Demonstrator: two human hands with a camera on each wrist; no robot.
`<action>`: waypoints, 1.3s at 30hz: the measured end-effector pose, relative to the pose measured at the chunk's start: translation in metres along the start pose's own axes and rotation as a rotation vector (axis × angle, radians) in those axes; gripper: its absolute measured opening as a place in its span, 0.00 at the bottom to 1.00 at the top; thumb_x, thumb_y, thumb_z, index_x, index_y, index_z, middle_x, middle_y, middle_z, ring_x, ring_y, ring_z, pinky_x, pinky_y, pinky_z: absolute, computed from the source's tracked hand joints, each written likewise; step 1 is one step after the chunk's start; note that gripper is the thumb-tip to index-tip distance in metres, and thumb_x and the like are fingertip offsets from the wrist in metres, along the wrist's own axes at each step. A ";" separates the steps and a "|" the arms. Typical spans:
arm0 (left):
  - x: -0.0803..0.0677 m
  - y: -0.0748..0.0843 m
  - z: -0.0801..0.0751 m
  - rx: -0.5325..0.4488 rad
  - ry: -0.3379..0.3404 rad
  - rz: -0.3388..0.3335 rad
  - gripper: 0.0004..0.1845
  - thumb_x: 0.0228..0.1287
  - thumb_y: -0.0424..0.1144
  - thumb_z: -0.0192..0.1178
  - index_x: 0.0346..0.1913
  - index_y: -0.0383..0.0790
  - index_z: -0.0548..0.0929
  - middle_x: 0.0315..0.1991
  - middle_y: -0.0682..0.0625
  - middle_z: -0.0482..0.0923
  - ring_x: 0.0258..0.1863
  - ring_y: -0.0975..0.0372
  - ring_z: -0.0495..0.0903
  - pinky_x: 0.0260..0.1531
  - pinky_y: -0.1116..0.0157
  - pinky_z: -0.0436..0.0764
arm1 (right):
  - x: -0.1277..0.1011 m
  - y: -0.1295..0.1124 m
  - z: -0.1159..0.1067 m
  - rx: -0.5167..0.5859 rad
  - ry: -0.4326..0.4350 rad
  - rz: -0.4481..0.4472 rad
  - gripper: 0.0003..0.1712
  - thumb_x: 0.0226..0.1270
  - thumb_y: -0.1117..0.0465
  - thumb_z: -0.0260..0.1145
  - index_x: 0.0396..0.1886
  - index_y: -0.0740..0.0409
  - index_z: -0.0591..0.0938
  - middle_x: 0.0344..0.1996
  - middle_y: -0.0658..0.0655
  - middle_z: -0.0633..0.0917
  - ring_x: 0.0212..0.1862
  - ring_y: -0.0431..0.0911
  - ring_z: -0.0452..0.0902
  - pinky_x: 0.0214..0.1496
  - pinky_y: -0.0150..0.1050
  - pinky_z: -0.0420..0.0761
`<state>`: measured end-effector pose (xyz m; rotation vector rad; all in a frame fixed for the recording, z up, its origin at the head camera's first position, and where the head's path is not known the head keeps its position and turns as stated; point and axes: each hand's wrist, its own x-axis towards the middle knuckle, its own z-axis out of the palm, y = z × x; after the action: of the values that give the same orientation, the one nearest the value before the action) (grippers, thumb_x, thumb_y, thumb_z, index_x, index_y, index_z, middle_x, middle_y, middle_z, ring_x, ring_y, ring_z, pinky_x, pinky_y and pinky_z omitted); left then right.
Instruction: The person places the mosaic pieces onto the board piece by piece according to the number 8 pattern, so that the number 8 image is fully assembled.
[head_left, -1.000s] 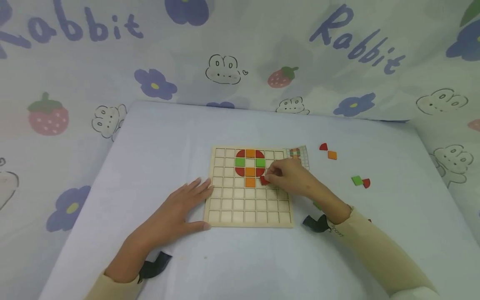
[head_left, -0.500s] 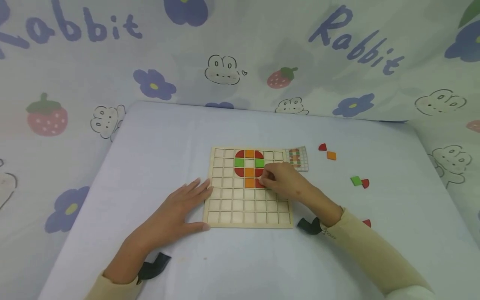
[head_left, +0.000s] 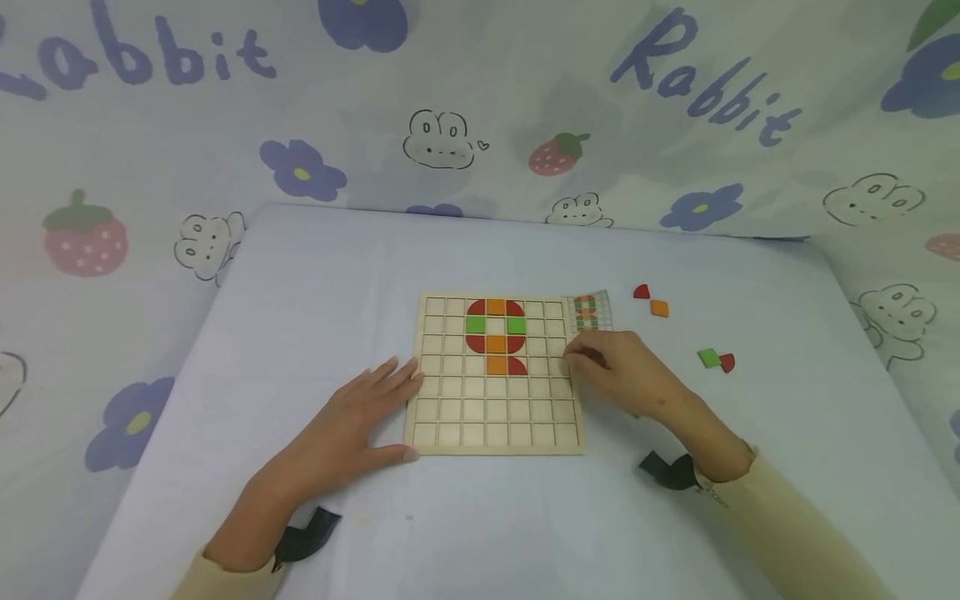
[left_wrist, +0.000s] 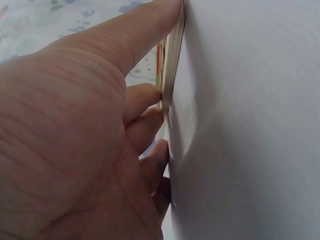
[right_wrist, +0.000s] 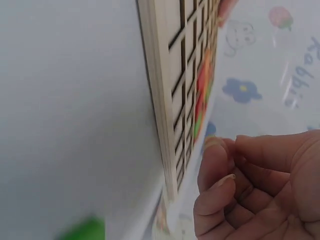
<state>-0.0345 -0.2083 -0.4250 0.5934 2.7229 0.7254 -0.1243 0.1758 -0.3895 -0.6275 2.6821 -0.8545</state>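
Observation:
A pale wooden grid board (head_left: pixel 453 408) lies on the white table. My left hand (head_left: pixel 352 417) rests against its left edge, fingers spread and thumb at the near corner. Red quarter-round, orange square and green square (head_left: pixel 516 325) tiles form a ring in the upper grid. Below the ring, an orange tile (head_left: pixel 497 365) sits beside a red quarter-round tile (head_left: pixel 517 366). My right hand (head_left: pixel 633 367) hovers at the board's right edge. Its fingers are curled, with thumb and index tips close together; the right wrist view shows nothing between them.
A printed pattern card (head_left: pixel 594 313) lies at the board's upper right, partly behind my right hand. Farther right are loose tiles: red (head_left: pixel 641 292), orange (head_left: pixel 659 308), green (head_left: pixel 709 357) and another red one (head_left: pixel 727 362). A blurred green piece (right_wrist: pixel 85 230) shows in the right wrist view.
My right hand set the red quarter-round tile into the cell right of the lower orange one, let go and moved right. My left hand has stayed at the board's edge.

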 end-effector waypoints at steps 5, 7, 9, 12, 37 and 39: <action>-0.001 0.001 -0.001 -0.002 -0.001 0.006 0.52 0.61 0.57 0.75 0.83 0.47 0.61 0.84 0.57 0.48 0.84 0.54 0.43 0.80 0.45 0.48 | -0.037 0.021 -0.031 -0.012 -0.016 0.047 0.08 0.76 0.63 0.68 0.49 0.57 0.89 0.32 0.49 0.86 0.32 0.44 0.78 0.31 0.36 0.81; -0.001 0.001 -0.002 -0.002 0.001 0.008 0.52 0.61 0.56 0.75 0.83 0.46 0.61 0.84 0.56 0.49 0.84 0.53 0.44 0.80 0.45 0.48 | -0.051 0.029 -0.040 -0.025 -0.026 0.068 0.09 0.76 0.63 0.68 0.50 0.57 0.89 0.34 0.49 0.87 0.34 0.44 0.79 0.32 0.36 0.82; 0.000 0.002 -0.002 0.002 0.002 0.009 0.52 0.61 0.56 0.75 0.83 0.46 0.61 0.84 0.56 0.49 0.84 0.53 0.44 0.80 0.45 0.48 | -0.063 0.037 -0.047 -0.045 -0.033 0.085 0.10 0.76 0.63 0.68 0.52 0.58 0.89 0.36 0.48 0.88 0.35 0.43 0.79 0.33 0.36 0.83; -0.001 0.001 -0.001 0.002 0.002 0.009 0.52 0.61 0.56 0.75 0.83 0.46 0.60 0.84 0.56 0.48 0.84 0.53 0.44 0.80 0.46 0.48 | -0.078 0.048 -0.051 -0.073 -0.033 0.099 0.12 0.75 0.63 0.69 0.54 0.60 0.88 0.40 0.48 0.89 0.39 0.43 0.80 0.35 0.35 0.83; 0.001 0.001 0.000 -0.009 0.005 0.009 0.52 0.61 0.56 0.75 0.83 0.47 0.61 0.85 0.56 0.48 0.84 0.53 0.44 0.80 0.45 0.48 | -0.142 0.089 -0.041 -0.308 -0.055 0.401 0.32 0.61 0.57 0.79 0.60 0.67 0.79 0.45 0.65 0.81 0.43 0.55 0.79 0.43 0.58 0.85; 0.001 0.001 -0.001 -0.008 0.003 0.006 0.52 0.61 0.56 0.75 0.83 0.47 0.61 0.85 0.56 0.48 0.84 0.53 0.44 0.80 0.45 0.48 | -0.143 0.088 -0.040 -0.273 -0.058 0.426 0.30 0.63 0.60 0.77 0.59 0.69 0.78 0.45 0.65 0.81 0.43 0.56 0.80 0.43 0.58 0.85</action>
<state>-0.0350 -0.2073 -0.4241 0.5994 2.7207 0.7393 -0.0430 0.3279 -0.3945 -0.1134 2.7468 -0.3573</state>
